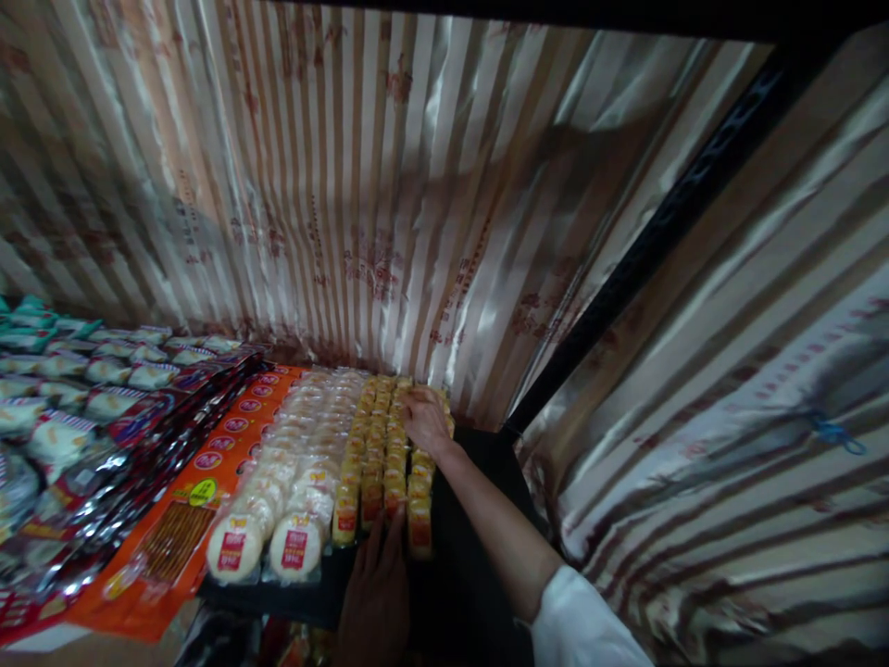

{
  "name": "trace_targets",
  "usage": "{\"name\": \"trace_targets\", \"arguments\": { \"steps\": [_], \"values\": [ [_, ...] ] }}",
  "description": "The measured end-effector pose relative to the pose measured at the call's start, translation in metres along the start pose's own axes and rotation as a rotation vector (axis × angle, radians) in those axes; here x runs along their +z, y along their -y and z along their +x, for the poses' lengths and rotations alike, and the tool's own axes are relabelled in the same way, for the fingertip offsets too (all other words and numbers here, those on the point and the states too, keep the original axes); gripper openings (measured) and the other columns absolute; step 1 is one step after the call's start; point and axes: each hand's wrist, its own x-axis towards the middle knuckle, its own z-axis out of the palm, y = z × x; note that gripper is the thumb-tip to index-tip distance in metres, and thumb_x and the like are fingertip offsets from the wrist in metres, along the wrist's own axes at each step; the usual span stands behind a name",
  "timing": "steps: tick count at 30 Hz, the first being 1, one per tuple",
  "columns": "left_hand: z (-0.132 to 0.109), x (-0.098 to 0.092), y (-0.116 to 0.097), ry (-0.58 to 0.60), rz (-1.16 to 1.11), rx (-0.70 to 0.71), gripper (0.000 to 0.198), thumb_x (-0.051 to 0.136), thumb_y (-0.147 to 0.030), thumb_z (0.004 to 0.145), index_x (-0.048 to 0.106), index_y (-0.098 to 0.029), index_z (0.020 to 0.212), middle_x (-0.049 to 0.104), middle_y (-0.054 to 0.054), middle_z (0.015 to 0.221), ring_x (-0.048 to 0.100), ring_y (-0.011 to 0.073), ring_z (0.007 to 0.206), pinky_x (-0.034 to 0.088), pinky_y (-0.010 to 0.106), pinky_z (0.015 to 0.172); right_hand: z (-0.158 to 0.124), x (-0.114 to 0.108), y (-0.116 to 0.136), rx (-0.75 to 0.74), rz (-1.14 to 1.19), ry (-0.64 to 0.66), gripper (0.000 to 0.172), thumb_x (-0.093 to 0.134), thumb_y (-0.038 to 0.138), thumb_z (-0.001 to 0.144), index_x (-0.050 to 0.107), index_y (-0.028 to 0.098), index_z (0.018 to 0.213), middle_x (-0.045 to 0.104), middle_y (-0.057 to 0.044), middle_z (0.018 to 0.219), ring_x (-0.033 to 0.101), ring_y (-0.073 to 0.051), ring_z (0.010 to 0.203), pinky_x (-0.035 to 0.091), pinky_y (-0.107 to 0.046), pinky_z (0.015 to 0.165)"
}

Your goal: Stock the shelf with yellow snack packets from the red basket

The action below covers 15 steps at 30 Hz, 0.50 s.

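Observation:
Several rows of small yellow snack packets (375,435) stand on a black shelf (472,528). My right hand (425,421) reaches over the far end of the right-hand rows, its fingers curled down among the packets. What its fingertips hold, if anything, is hidden. At the near end, my left hand (375,593) lies with fingers stretched forward, the tips against the front packets of the middle rows. Left of the yellow packets run two rows of round white wrapped crackers (297,547) with red labels.
An orange snack bag (163,533) in a long overlapping row lies left of the crackers. Farther left are dark shiny packs and white packets (66,440). Striped plastic sheeting (361,204) hangs behind, and a black metal post (645,245) slants up at the right.

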Motion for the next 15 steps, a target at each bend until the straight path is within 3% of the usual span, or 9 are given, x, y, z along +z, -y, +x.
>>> {"name": "trace_targets", "arguments": {
  "steps": [9, 12, 15],
  "values": [
    [-0.001, 0.004, 0.0, 0.01, 0.001, 0.004, 0.052, 0.042, -0.012, 0.077, 0.049, -0.019, 0.128, 0.026, 0.003, 0.149, 0.03, 0.0267, 0.132, 0.044, 0.037, 0.092, 0.013, 0.007, -0.006, -0.02, 0.057, 0.026, 0.03, 0.048, 0.012, 0.078, 0.069, 0.019, 0.098, 0.066, -0.007, 0.104, 0.048, -0.021, 0.113, 0.036, -0.035, 0.098],
    [-0.001, 0.001, 0.0, 0.039, -0.016, 0.002, 0.05, 0.043, -0.014, 0.079, 0.05, -0.019, 0.128, 0.025, 0.002, 0.15, 0.026, 0.0266, 0.134, 0.043, 0.038, 0.094, -0.014, -0.004, -0.007, -0.003, 0.184, -0.173, 0.034, 0.043, 0.018, 0.083, 0.061, 0.018, 0.112, 0.063, -0.008, 0.112, 0.048, -0.02, 0.114, 0.037, -0.036, 0.1],
    [-0.001, -0.003, 0.0, 0.07, -0.034, 0.01, 0.051, 0.041, -0.013, 0.079, 0.048, -0.018, 0.13, 0.024, 0.003, 0.15, 0.024, 0.0275, 0.135, 0.043, 0.041, 0.095, -0.066, -0.01, -0.007, 0.111, 0.36, -0.403, 0.034, 0.042, 0.03, 0.087, 0.058, 0.018, 0.115, 0.062, -0.009, 0.111, 0.053, -0.021, 0.106, 0.042, -0.04, 0.096]
  ]
}}
